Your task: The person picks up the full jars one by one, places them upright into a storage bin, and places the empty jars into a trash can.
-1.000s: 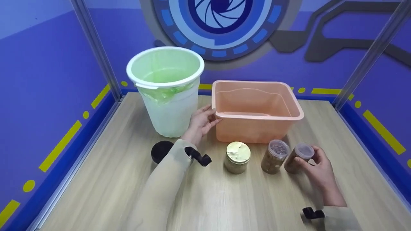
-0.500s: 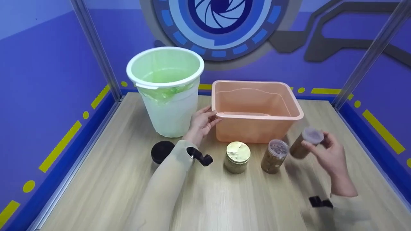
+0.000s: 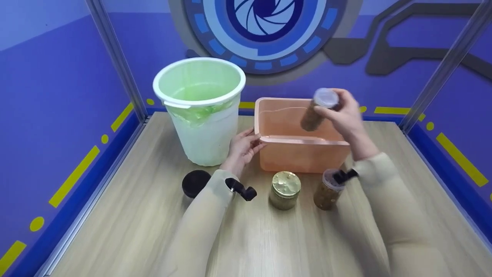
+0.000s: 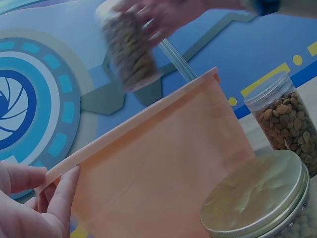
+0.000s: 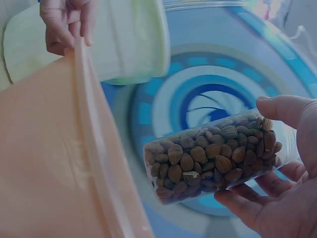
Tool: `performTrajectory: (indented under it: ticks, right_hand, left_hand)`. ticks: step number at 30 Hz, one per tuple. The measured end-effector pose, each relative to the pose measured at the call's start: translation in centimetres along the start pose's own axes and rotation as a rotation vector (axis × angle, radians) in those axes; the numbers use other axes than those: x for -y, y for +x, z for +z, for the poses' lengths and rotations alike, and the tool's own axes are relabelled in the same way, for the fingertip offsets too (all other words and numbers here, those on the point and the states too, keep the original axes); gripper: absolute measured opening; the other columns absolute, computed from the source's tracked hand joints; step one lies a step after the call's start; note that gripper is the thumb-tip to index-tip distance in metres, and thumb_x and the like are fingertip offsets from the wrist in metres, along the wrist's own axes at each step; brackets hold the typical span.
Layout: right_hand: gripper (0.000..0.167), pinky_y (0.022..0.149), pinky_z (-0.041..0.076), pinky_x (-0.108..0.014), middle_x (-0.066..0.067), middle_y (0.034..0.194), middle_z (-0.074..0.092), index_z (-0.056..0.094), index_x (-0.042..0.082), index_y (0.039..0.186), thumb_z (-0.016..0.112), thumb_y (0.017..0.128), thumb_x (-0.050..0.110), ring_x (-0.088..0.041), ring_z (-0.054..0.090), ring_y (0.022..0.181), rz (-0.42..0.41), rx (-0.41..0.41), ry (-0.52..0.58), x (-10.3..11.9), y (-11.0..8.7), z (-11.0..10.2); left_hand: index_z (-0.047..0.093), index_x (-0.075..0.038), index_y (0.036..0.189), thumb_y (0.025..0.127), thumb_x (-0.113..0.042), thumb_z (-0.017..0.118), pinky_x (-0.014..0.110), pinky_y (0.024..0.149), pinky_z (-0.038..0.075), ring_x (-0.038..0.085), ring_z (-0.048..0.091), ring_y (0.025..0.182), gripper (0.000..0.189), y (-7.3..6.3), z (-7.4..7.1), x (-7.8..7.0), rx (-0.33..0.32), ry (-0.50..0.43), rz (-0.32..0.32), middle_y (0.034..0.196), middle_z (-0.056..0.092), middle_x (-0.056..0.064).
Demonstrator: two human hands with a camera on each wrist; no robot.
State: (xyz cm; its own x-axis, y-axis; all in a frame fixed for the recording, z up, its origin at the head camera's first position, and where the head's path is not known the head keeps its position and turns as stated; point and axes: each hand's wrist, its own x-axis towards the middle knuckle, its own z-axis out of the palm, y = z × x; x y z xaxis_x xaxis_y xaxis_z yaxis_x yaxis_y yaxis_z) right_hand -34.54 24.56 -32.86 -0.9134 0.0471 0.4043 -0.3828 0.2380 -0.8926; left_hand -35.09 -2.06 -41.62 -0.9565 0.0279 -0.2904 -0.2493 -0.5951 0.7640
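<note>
Watching remotely, I see the right hand (image 3: 348, 119) gripping the jar (image 3: 312, 116) near its lid (image 3: 326, 96), right of upper centre, long axis slanting down-left from the fingers (image 5: 242, 206) above the bin (image 3: 303, 157), whose left rim (image 3: 256, 119) the left hand (image 3: 241, 149) pinches.

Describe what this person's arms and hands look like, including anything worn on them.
The left sleeve and right sleeve are long, pale cream and look plain. Near each cuff sits a small black wrist attachment, the left one bent in shape, the right one blocky. The left hand and right hand wear no gloves.
</note>
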Motion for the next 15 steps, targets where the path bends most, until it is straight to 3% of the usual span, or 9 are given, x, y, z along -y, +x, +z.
performTrajectory:
  ticks: [3, 9, 15]
  right_hand:
    - [0.061, 0.090, 0.051, -0.023, -0.005, 0.119, 0.062, 0.050, -0.005, 0.137, 0.080, 0.085, 0.005, -0.015, 0.060, 0.105, 0.087, 0.119, -0.079, -1.3, 2.0, 3.1]
    - [0.070, 0.097, 0.051, -0.039, -0.027, 0.137, 0.057, 0.048, -0.005, 0.141, 0.083, 0.082, 0.013, -0.034, 0.057, 0.118, 0.179, 0.390, -0.369, -4.0, 4.0, 7.7]
    - [0.066, 0.088, 0.055, -0.037, -0.027, 0.135, 0.061, 0.055, -0.005, 0.138, 0.083, 0.083, 0.018, -0.031, 0.059, 0.106, 0.207, 0.587, -0.567, -5.9, 4.2, 10.1]
  left_hand:
    - [0.051, -0.001, 0.149, 0.097, 0.009, 0.059, 0.036, 0.088, 0.065, 0.039, 0.061, 0.130, 0.053, 0.0, -0.1, 0.1, 0.004, -0.003, 0.001, 0.142, 0.060, 0.024]
    - [0.050, 0.001, 0.149, 0.097, 0.010, 0.058, 0.034, 0.084, 0.066, 0.034, 0.064, 0.118, 0.054, 0.1, -0.1, 0.1, 0.010, -0.003, 0.011, 0.145, 0.056, 0.027]
    - [0.052, -0.002, 0.149, 0.097, 0.009, 0.059, 0.031, 0.080, 0.066, 0.027, 0.066, 0.107, 0.053, 0.1, -0.2, 0.1, 0.000, -0.002, -0.007, 0.148, 0.055, 0.025]
